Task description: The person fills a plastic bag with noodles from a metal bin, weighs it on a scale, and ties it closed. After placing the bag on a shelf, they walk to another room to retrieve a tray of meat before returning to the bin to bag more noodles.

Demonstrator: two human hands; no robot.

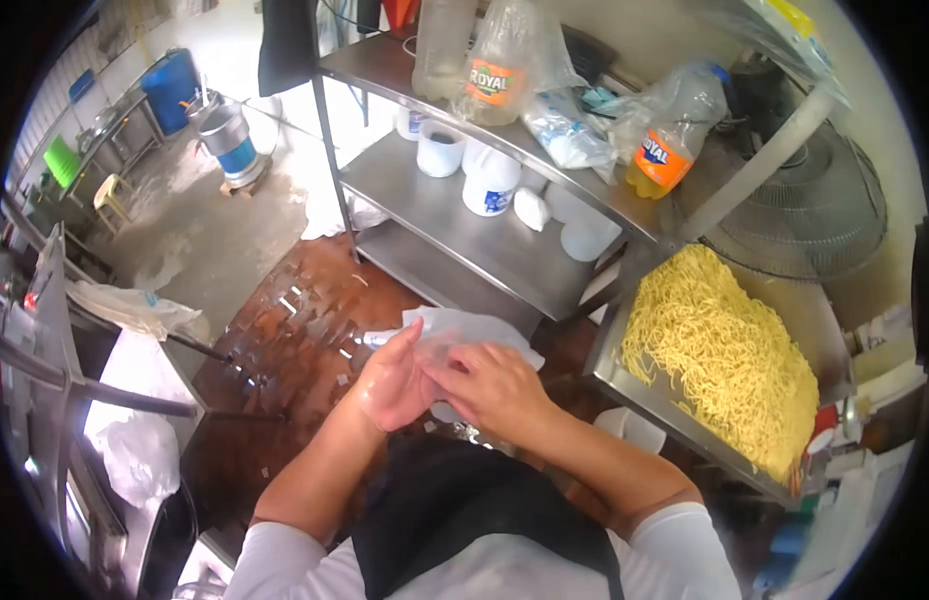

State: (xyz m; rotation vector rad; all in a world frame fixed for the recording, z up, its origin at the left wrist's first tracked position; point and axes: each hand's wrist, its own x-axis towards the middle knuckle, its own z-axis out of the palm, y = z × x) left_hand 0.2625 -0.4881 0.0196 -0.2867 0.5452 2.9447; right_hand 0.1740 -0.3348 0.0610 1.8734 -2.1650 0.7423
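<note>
My left hand (393,378) is turned palm inward, its thumb raised and apart, with a wet shine on the palm and wrist. My right hand (500,388) comes across it, the bent fingers pressed together against the left palm and fingers. What the right fingertips hold, if anything, is hidden. Just beyond both hands, a whitish translucent plastic bag (485,325) overlaps the left fingers in this view. A black apron (440,500) hangs over my front below the hands.
Yellow noodles (725,350) are heaped on a metal tray (665,425) at right. Ahead stands a steel shelf (435,225) with plastic jugs (490,185) and soda bottles (665,150). A fan (800,200) is behind it. Wet reddish tiles (285,330) cover the floor; a plastic bag (140,460) hangs left.
</note>
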